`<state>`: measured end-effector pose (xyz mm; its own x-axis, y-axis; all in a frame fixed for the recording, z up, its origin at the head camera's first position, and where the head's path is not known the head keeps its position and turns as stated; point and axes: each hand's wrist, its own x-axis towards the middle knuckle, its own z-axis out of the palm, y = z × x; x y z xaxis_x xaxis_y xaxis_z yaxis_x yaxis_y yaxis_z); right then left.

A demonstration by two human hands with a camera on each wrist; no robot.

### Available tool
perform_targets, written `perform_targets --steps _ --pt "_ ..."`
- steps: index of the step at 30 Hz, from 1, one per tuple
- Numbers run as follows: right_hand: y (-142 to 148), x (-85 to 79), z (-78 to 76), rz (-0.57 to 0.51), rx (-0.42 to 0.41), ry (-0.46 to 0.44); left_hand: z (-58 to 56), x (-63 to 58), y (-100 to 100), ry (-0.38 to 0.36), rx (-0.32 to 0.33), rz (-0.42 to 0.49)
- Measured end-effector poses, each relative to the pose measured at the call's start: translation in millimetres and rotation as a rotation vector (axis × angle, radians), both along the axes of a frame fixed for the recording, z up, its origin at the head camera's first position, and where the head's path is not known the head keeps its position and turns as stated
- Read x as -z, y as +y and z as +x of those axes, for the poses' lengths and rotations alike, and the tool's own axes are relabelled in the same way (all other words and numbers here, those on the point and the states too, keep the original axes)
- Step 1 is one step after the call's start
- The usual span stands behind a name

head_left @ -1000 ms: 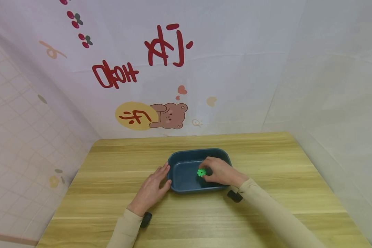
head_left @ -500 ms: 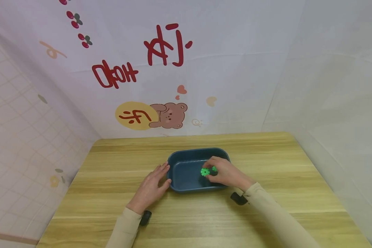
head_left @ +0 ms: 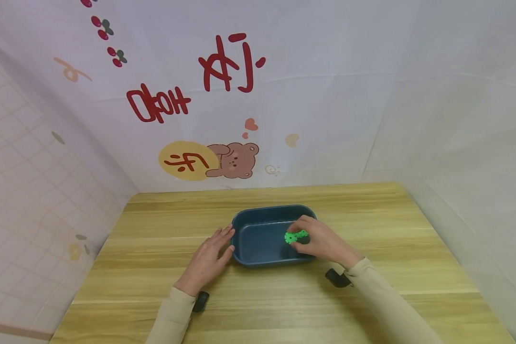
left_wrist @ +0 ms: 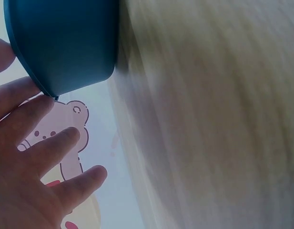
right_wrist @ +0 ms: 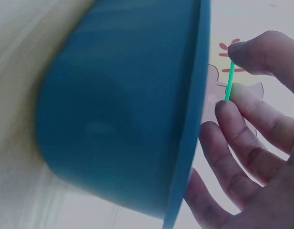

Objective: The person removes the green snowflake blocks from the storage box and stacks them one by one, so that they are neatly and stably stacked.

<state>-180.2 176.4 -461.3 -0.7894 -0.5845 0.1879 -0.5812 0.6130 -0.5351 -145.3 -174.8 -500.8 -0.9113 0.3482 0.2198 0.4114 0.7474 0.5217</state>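
A blue plastic basin [head_left: 258,239] stands on the wooden table. At its left end, my left hand [head_left: 207,260] lies with extended fingers touching the rim; in the left wrist view these fingers [left_wrist: 65,148] are spread, some against the basin's outer wall. My right hand [head_left: 322,241] reaches over the right end of the basin and pinches a green notched disc [head_left: 290,238] between thumb and fingers. The right wrist view shows this disc [right_wrist: 229,82] edge-on, near the basin's rim. Another green piece [head_left: 302,233] shows just behind it, partly hidden by the hand; I cannot tell whether it is held.
The wooden table [head_left: 266,306] reaches around the basin, with a printed white cloth [head_left: 327,95] hanging behind it and at both sides. Dark wrist devices sit under both forearms, the right one [head_left: 338,278] close to the basin's near right corner.
My right hand has shifted right a little with the disc, and the second green piece has come into sight behind it. My left hand stays nearly in place at the rim.
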Motion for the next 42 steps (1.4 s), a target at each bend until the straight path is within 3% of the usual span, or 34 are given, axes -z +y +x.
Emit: perform_targets --steps 21,42 --pt "26.6 -0.9 14.8 -0.068 0.086 0.118 -0.4 -0.1 1.7 0.0 -0.01 -0.003" --pt "57.5 4.7 27.0 -0.088 0.172 0.13 -0.2 0.9 2.4 -0.017 -0.027 0.019"
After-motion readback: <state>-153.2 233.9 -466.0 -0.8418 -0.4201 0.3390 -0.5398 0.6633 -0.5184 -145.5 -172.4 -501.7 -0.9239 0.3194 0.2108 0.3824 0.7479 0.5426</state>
